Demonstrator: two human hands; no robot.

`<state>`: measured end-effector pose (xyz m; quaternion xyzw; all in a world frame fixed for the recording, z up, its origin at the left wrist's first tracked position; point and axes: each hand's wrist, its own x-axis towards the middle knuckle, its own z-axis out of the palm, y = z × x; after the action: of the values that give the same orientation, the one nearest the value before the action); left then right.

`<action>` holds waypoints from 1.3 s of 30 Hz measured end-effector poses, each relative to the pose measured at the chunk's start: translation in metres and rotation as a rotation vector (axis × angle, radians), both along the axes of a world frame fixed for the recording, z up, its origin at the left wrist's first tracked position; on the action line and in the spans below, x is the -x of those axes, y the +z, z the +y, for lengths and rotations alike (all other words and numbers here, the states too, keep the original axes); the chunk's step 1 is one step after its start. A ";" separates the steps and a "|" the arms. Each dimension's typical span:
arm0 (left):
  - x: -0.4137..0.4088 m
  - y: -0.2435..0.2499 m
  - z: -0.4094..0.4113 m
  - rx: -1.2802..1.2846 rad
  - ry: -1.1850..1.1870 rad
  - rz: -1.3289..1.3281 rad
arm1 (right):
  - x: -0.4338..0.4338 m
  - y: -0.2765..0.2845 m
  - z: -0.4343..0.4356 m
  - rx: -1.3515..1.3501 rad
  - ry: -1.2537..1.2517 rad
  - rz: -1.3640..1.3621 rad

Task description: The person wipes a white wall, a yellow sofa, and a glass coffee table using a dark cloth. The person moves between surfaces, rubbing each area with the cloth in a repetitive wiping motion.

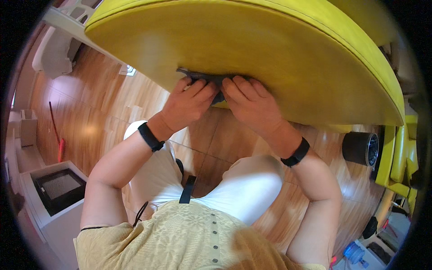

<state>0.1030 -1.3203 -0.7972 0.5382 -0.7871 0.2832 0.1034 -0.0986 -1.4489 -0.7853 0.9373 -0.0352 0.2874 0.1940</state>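
Observation:
A dark grey cloth [211, 77] is bunched between my two hands, against the side of a large yellow leather-like upholstered piece of furniture [287, 60]. My left hand [192, 99] has its fingers curled over the cloth's left part, and one end of the cloth sticks out beyond them. Right beside it, my right hand [251, 98] grips the other part with bent fingers. A fold of cloth hangs below between the hands. Both fingertips are partly hidden by the cloth and knuckles. Each wrist wears a black band.
Wood-look floor [101, 98] lies around my bent knees. At right stand a black waste bin [357, 148] and a yellow seat [400, 158]. A white cabinet [64, 216] is close on the left, near a red-ended stick [61, 150]. A blue water bottle [353, 252] sits at lower right.

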 end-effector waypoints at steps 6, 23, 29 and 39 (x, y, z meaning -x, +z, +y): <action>-0.005 0.006 0.016 -0.284 0.083 -0.002 | -0.029 -0.035 0.017 -0.317 0.043 0.214; -0.084 -0.036 0.037 -0.408 -0.009 -0.190 | -0.096 -0.101 0.031 -0.182 0.183 0.207; -0.066 0.055 0.049 -0.253 -0.085 -0.087 | -0.073 0.012 0.048 -0.157 0.144 0.114; -0.044 0.118 0.015 0.182 -0.190 0.170 | -0.027 0.100 0.015 0.053 0.033 -0.259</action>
<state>0.1468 -1.3056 -0.6794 0.4717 -0.7938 0.2960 0.2444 -0.0716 -1.4340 -0.6857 0.8874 -0.0369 0.4099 0.2076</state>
